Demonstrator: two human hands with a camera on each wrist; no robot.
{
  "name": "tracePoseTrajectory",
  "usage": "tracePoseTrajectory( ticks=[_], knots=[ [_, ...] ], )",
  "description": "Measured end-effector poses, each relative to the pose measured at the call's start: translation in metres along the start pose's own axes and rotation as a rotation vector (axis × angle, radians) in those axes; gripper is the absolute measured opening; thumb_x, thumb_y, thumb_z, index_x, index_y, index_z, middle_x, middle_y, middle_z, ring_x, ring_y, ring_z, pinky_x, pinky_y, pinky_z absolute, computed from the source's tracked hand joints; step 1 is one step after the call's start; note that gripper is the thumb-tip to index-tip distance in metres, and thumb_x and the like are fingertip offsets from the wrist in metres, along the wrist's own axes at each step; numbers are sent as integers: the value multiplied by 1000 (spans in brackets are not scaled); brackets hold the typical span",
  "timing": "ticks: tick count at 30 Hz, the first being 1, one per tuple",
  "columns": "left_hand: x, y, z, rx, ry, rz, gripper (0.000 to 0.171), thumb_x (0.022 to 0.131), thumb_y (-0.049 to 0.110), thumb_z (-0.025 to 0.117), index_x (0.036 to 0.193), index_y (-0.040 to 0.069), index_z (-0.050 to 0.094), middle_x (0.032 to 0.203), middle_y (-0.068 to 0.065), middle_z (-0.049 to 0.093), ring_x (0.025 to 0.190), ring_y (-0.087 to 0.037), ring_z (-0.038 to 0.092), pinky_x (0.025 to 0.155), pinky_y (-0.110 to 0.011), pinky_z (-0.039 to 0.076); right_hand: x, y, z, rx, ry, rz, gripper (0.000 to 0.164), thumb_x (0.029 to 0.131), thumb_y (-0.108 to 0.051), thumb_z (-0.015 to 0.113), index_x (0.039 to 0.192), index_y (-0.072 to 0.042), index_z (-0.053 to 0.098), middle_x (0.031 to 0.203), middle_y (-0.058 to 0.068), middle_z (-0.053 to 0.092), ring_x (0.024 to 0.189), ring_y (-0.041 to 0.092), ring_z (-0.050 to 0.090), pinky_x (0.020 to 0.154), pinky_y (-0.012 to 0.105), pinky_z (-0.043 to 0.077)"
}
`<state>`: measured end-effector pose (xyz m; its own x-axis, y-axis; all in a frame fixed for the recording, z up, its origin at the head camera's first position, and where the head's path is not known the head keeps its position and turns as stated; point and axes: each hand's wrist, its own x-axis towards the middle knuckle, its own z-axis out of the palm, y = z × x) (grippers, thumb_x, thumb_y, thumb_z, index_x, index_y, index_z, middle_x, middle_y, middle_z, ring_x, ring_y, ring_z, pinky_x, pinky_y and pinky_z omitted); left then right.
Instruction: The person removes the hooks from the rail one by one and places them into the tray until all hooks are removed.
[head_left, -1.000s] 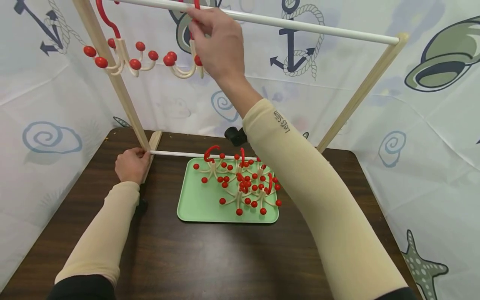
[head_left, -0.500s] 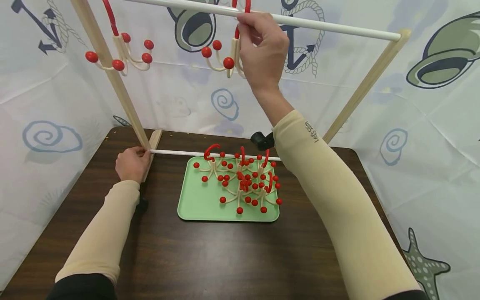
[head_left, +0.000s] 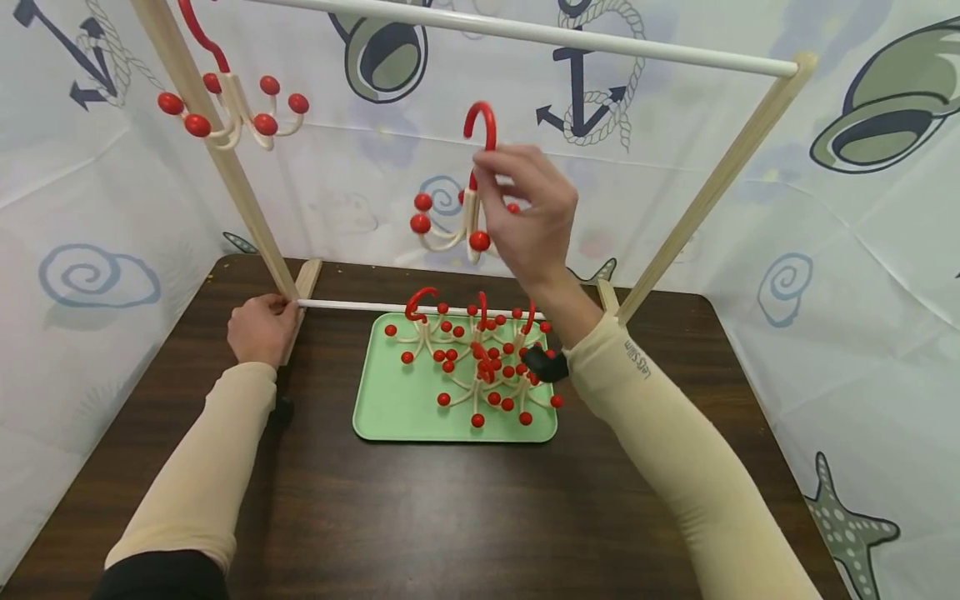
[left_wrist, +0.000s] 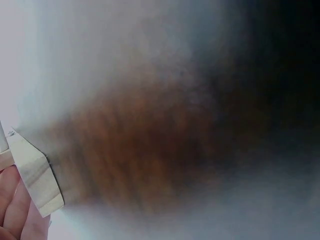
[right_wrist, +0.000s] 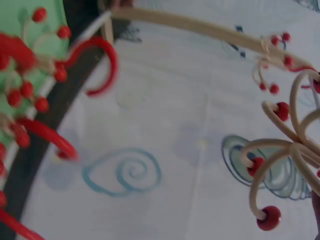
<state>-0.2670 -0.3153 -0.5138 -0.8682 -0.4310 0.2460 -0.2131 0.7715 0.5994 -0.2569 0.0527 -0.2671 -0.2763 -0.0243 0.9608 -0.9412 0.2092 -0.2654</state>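
My right hand (head_left: 528, 208) pinches the red hook of a cream hanger (head_left: 471, 212) with curved arms tipped in red balls. The hook's open bend sits in the air under the white upper rod (head_left: 615, 47). In the right wrist view the held hanger's arms (right_wrist: 295, 145) spread at the right edge. A similar hanger (head_left: 236, 108) hangs at the upper left, its hook top out of view. My left hand (head_left: 261, 329) grips the foot of the left wooden post (head_left: 251, 200). The left wrist view is mostly blurred, with fingers (left_wrist: 17, 205) beside the wood at its left edge.
On the dark table (head_left: 360, 517) a green tray (head_left: 397, 408) holds several more such hangers (head_left: 480, 383), crowded to its right. A white lower rod (head_left: 345, 306) runs behind the tray. The right wooden post (head_left: 712, 187) supports the upper rod. Printed cloth surrounds the table.
My right hand slid the hanger rightward along the upper rod, then brought it down off the rod. The hanger at upper left swings and turns slightly. My left hand stays in place.
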Motion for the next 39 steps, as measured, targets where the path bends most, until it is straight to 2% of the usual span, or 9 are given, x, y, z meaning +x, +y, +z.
tracePoseTrajectory(
  ticks=[5, 8, 13, 19, 23, 27, 33, 39],
  knots=[
    [1, 2, 1, 0, 1, 10, 37, 96, 32, 58, 112, 1, 71, 104, -18, 72, 95, -43, 66, 78, -58, 46, -53, -16, 11, 49, -149, 109, 15, 85, 5, 69, 99, 5, 74, 92, 13, 72, 80, 18, 69, 67, 26, 55],
    [1, 3, 0, 2, -5, -2, 36, 96, 32, 58, 112, 2, 72, 104, -17, 72, 95, -43, 66, 78, -57, 46, -81, -29, 19, 32, -235, 134, 15, 86, 2, 71, 100, 1, 76, 92, 9, 73, 78, 11, 68, 69, 22, 53],
    [4, 3, -2, -1, -15, -11, 36, 96, 32, 58, 113, 2, 71, 105, -17, 72, 95, -41, 66, 78, -57, 46, -125, -46, 32, -57, -350, 151, 14, 85, -6, 74, 98, -7, 79, 91, 1, 74, 84, 6, 68, 71, 15, 49],
    [3, 2, -1, 11, -27, -18, 38, 97, 32, 58, 113, 1, 71, 105, -18, 72, 94, -41, 66, 78, -57, 46, -173, -45, 44, -194, -475, 155, 12, 85, -12, 76, 96, -14, 80, 88, -4, 74, 80, 4, 68, 67, 11, 45],
    [3, 2, 0, 6, -30, -16, 38, 96, 32, 58, 113, 0, 71, 105, -18, 72, 93, -41, 67, 77, -56, 46, -190, -39, 44, -251, -494, 144, 11, 85, -11, 76, 94, -15, 80, 89, -5, 75, 83, 4, 69, 71, 14, 49],
    [3, -1, 3, 3, -17, -6, 37, 96, 31, 59, 112, 1, 71, 104, -18, 72, 92, -41, 67, 76, -56, 46, -201, -34, 42, -308, -508, 122, 12, 85, -11, 75, 94, -17, 80, 90, -6, 74, 82, 4, 69, 68, 15, 50],
    [3, 1, 1, -1, -7, -7, 36, 95, 31, 60, 112, 1, 71, 104, -18, 72, 92, -41, 67, 77, -56, 46, -217, -28, 42, -403, -540, 55, 13, 85, -12, 75, 95, -18, 80, 90, -6, 73, 80, 4, 69, 69, 16, 51],
    [1, 2, 0, 6, -5, -12, 36, 96, 31, 60, 112, 1, 71, 104, -18, 72, 93, -41, 67, 77, -56, 46, -220, -29, 40, -447, -581, 31, 11, 83, -13, 78, 90, -21, 80, 89, -8, 72, 78, 2, 67, 66, 16, 51]
  ],
)
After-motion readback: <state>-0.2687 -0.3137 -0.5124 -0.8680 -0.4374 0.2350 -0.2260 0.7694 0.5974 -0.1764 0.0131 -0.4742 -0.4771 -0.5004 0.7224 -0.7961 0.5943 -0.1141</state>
